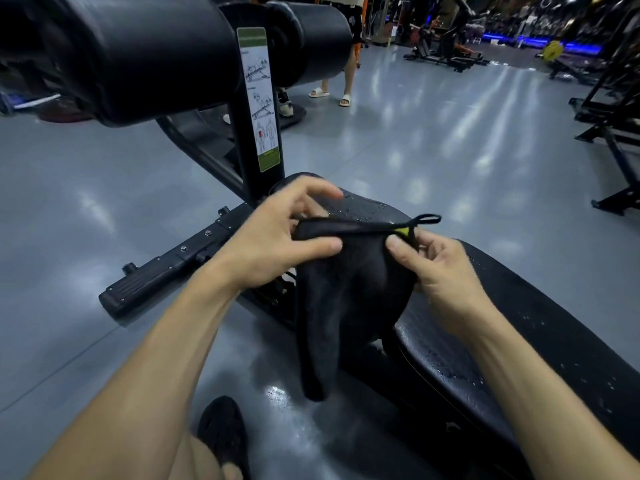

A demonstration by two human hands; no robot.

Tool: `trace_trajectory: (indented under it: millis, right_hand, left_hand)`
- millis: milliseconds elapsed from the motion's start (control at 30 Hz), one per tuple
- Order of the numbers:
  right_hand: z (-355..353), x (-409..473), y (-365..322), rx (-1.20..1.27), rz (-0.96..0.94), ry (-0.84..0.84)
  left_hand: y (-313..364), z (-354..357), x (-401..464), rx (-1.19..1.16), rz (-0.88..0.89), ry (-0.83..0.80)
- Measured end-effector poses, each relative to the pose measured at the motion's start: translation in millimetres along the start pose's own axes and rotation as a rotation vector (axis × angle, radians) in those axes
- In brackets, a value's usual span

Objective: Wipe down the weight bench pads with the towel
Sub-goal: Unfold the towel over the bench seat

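floor (433, 140): grey, glossy, gym machines well off at the far right.
worktop: weight bench; long back pad (502, 327) runs to lower right, seat pad (367, 206) sits just beyond the hands. Both black, both beaded with water drops, so neither looks wiped yet.
roller pads (138, 53): two thick black rolls on the upright post, upper left, above the seat pad. Can't tell if wet.
post sticker (259, 98): exercise diagrams, white with green ends.
bystander (341, 81): legs in white slides, standing behind the rollers.
towel (346, 292): black, held up in the air over the gap between seat pad and back pad, bulk hanging down toward the floor. Not touching a pad from what shows. Hanging loop (426, 220) and a yellow tag at its top right corner.
left hand (277, 244): thumb pinches the towel's top edge, fingers curled loosely behind it.
right hand (440, 268): thumb and fingers pinch the top edge near the loop.
step: my read, still sorting out the towel, spreading or folding it; wiping not started.
next: bunch or fold it into one palm, press flat on the seat pad, stroke along toward the back pad; rollers after.
risk: loose end dragging on the floor.
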State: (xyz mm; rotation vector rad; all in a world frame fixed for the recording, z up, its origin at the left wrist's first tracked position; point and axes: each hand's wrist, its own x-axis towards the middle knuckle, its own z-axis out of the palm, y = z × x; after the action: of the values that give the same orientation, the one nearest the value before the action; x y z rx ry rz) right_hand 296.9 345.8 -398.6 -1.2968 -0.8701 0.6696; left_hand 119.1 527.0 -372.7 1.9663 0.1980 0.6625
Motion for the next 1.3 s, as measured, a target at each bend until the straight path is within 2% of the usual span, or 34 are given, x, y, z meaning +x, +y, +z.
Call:
trace_trajectory:
  millis: [33, 67, 133, 200, 267, 367, 433, 567, 767, 833, 933, 1033, 1067, 1100, 1167, 1200, 1267, 1300]
  right_hand:
    - [2.6, 6.5, -5.9, 0.048, -0.002, 0.035]
    - [5.3, 15.1, -12.9, 0.08, -0.003, 0.078]
    - [8.7, 32.6, -28.1, 0.125, 0.021, 0.166]
    - [9.7, 43.9, -37.7, 0.184, 0.108, 0.236]
    - [5.4, 41.6, -34.5, 0.224, 0.289, 0.209]
    - [4.8, 12.2, 0.1, 0.241, 0.593, -0.055]
    - [7.7, -6.1, 18.1, 0.359, 0.677, -0.155]
    - [1.0, -8.8, 14.6, 0.426, 0.607, -0.096]
    - [5.3, -6.4, 11.9, 0.305, 0.522, 0.001]
    - [7.9, -7.8, 12.7, 0.271, 0.46, 0.082]
    - [10.2, -2.5, 12.4, 0.251, 0.241, 0.276]
    - [21.1, 2.3, 14.2, 0.141, 0.032, 0.343]
    - [24.1, 1.5, 15.8, 0.09, 0.003, 0.347]
    - [25.7, 1.0, 17.3, 0.04, -0.002, 0.332]
    - [25.4, -0.8, 19.2, -0.067, 0.024, 0.261]
    - [23.9, -1.5, 19.0, -0.151, 0.038, 0.222]
    - [22.0, -0.3, 15.2, -0.435, 0.048, 0.167]
    - [21.8, -0.3, 12.9, -0.621, 0.027, 0.149]
  left_hand:
    - [-0.3, 1.1, 1.9, -0.198, -0.061, 0.092]
    - [-1.4, 3.4, 2.7, -0.404, -0.169, 0.117]
    - [-6.1, 11.8, -1.1, -0.659, -0.437, -0.07]
    - [-13.4, 20.0, -6.8, -0.685, -0.54, -0.208]
    - [-18.1, 20.4, -6.4, -0.718, -0.51, -0.175]
    - [-18.2, 17.4, -2.2, -0.805, -0.47, -0.114]
    - [-19.4, 15.9, 0.1, -0.792, -0.458, -0.136]
    - [-21.4, 10.2, 0.2, -0.679, -0.431, -0.217]
    - [-28.2, 2.3, 3.2, -0.749, -0.456, -0.273]
    - [-31.7, -3.0, 4.2, -0.707, -0.514, -0.274]
    - [-37.5, -5.9, 7.4, -0.502, -0.624, -0.198]
    - [-38.9, 1.3, 14.7, -0.264, -0.66, 0.086]
    - [-39.6, 0.9, 16.0, -0.229, -0.627, 0.196]
    - [-41.8, -2.8, 17.2, -0.256, -0.567, 0.238]
    - [-42.9, -13.6, 15.9, -0.319, -0.409, 0.093]
    - [-42.4, -18.3, 13.9, -0.261, -0.344, -0.018]
    - [-40.8, -21.5, 11.6, 0.056, -0.26, -0.162]
    - [-40.8, -19.7, 11.2, 0.265, -0.231, -0.177]
